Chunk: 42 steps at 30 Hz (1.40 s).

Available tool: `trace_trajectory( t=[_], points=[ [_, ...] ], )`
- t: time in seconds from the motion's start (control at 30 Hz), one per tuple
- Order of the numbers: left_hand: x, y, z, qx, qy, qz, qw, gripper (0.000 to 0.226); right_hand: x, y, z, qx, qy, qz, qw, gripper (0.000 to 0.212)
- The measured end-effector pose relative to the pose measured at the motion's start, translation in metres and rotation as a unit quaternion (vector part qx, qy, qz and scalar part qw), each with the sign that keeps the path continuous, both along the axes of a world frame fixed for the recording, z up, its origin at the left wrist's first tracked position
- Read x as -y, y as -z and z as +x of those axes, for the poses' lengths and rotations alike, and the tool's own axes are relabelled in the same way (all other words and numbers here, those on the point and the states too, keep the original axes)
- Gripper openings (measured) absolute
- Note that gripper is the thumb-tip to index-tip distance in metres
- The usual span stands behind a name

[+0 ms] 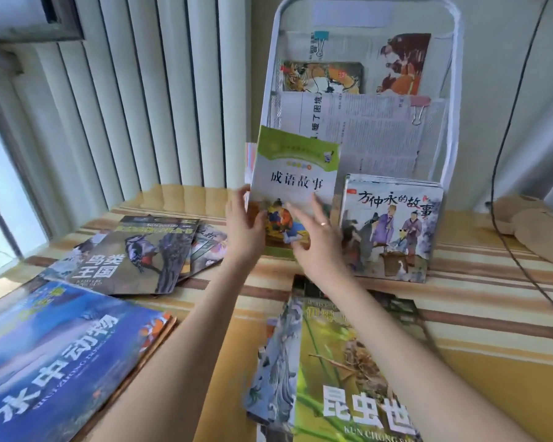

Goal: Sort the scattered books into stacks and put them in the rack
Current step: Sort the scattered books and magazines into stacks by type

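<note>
I hold the green book upright at the rack: left hand gripping its edge, right hand fingers spread flat on the cover.

Bright daylight, coming from the window at approx 9 o'clock; the pane is blown out to pale white. Glare washes the blue book cover at 8 o'clock and it's soft, prob. motion blur. Green insect book at 5 o'clock also smeared near the frame edge. Centre sharper: titles legible. Wide-angle bend shows in the blinds at 11 o'clock and rack frame at 1 o'clock. Shadows faint on the desk.
</note>
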<state>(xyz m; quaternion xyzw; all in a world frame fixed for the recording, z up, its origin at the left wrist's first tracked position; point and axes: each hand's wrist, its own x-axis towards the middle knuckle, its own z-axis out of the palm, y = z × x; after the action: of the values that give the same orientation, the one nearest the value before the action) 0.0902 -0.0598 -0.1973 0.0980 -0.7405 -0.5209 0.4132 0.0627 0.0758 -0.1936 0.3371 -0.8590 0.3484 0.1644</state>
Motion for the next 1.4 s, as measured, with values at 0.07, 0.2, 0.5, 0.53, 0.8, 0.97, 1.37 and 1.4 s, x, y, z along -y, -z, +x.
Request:
trace_trajectory(
  t=[0.07, 0.2, 0.5, 0.53, 0.8, 0.97, 1.37, 1.4],
  points=[
    [0.004, 0.022, -0.020, 0.058, -0.029, -0.079, 0.995, 0.075, 0.011, 0.023, -0.009, 0.038, -0.007, 0.099, 0.994, 0.075],
    [0.013, 0.050, -0.042, 0.034, -0.035, -0.105, 0.993, 0.091, 0.013, 0.036, -0.020, 0.099, -0.030, 0.197, 0.975, 0.072],
    [-0.007, 0.048, -0.023, 0.085, -0.092, -0.134, 0.983, 0.092, 0.012, 0.034, -0.013, 0.020, 0.009, 0.167, 0.986, 0.065],
    [-0.009, 0.048, -0.020, 0.101, -0.091, -0.138, 0.981, 0.090, 0.012, 0.031, -0.011, 0.017, 0.018, 0.148, 0.989, 0.063],
    [-0.035, 0.053, 0.037, 0.164, -0.052, -0.199, 0.965, 0.075, -0.033, 0.018, 0.003, 0.034, 0.057, -0.007, 0.998, 0.040],
    [-0.063, 0.046, 0.084, 0.213, 0.011, -0.215, 0.953, 0.025, -0.091, 0.019, 0.019, 0.142, 0.033, 0.100, 0.984, 0.026],
    [-0.075, 0.043, 0.124, 0.293, 0.064, -0.247, 0.921, 0.043, -0.119, 0.045, 0.043, 0.087, 0.134, 0.176, 0.971, 0.043],
    [-0.073, 0.042, 0.124, 0.295, 0.061, -0.225, 0.926, 0.043, -0.119, 0.044, 0.043, 0.083, 0.134, 0.166, 0.973, 0.043]
  ],
)
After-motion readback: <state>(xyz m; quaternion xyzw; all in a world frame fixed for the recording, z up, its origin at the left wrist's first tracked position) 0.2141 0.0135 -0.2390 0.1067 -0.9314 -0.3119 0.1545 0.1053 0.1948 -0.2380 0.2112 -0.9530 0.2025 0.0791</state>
